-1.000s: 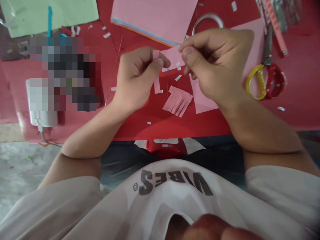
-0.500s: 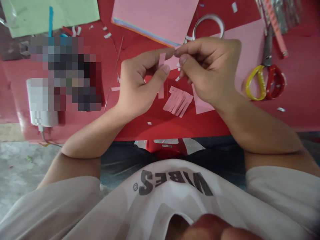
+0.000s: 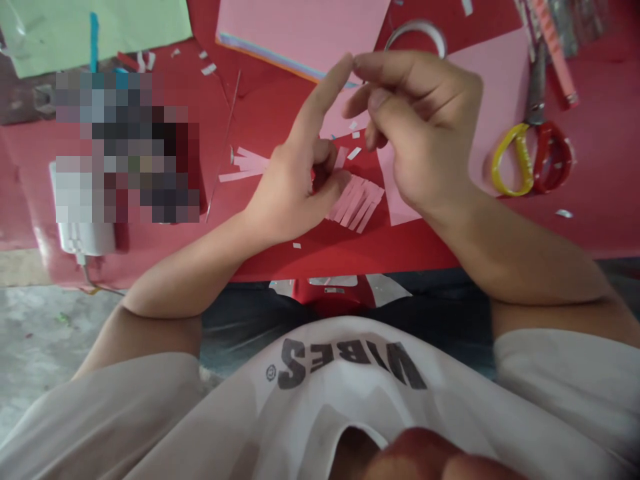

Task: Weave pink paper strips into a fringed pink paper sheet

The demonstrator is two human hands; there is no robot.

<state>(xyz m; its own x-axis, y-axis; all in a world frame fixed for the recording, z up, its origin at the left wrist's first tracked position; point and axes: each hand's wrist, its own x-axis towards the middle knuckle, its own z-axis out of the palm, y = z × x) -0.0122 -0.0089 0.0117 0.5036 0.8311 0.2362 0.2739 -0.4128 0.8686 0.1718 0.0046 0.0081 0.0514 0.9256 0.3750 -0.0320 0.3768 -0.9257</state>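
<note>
My left hand (image 3: 295, 180) has its index finger stretched up and the other fingers curled. A pink paper strip (image 3: 342, 157) pokes out above its thumb, which presses it against the bent fingers. My right hand (image 3: 430, 127) reaches over with loosely bent fingers spread apart, its index tip meeting the left index tip. Anything tiny between those tips is too small to tell. Under the left thumb lies a bunch of pink strips (image 3: 361, 203) on the red table (image 3: 270, 263). More pink strips (image 3: 245, 165) stick out left of the left hand.
Scissors (image 3: 537, 113) with yellow and red handles lie at right, beside a pink sheet (image 3: 500, 87). A tape roll (image 3: 443, 41) sits behind my right hand. Farther back are a coloured paper stack (image 3: 300, 27) and green paper (image 3: 100, 30). A white charger (image 3: 87, 237) stands left; paper scraps are scattered.
My left index finger has straightened upward, away from the thumb, while the strip has moved down with the thumb. My right hand has risen slightly. More strips now show left of my left hand.
</note>
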